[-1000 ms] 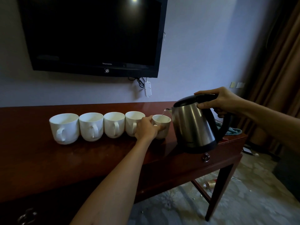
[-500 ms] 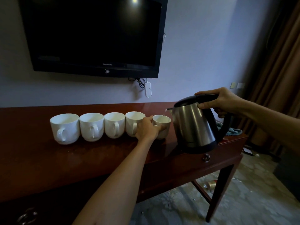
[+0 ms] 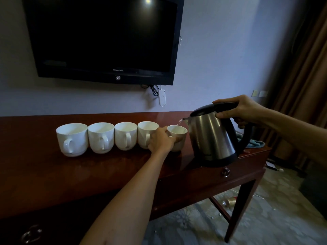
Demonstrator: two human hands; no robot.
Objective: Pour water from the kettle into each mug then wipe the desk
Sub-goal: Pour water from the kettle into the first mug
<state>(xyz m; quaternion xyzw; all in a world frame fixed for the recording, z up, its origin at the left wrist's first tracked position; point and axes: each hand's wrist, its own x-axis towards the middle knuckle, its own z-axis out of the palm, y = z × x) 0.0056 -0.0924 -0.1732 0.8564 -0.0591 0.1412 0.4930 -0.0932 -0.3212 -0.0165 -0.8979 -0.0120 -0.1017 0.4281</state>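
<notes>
Four white mugs [image 3: 113, 137] stand in a touching row on the dark wooden counter [image 3: 44, 175], left of frame centre, handles facing the camera. At the row's right end, the left hand [image 3: 161, 140] reaches up from the lower middle, its fingers [image 3: 177, 139] curled around the fifth mug [image 3: 177, 132]. Right of centre, the right hand [image 3: 245, 110] grips the handle of the steel kettle [image 3: 210, 137], fingers wrapped, thumb on the lid. The kettle tilts left, a thin stream falling from its spout into that mug. A teal cloth [image 3: 255, 143] lies behind the kettle.
</notes>
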